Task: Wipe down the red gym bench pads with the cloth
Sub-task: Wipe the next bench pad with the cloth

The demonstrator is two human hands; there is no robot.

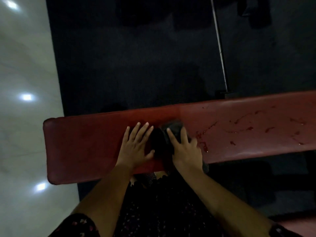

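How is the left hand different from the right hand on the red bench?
The left hand lies flat on the bare red pad, but the right hand lies on the dark cloth. The left hand is on the part with no drops, while the right hand is just beside the wet streaks. Both hands press down with straight, spread fingers.
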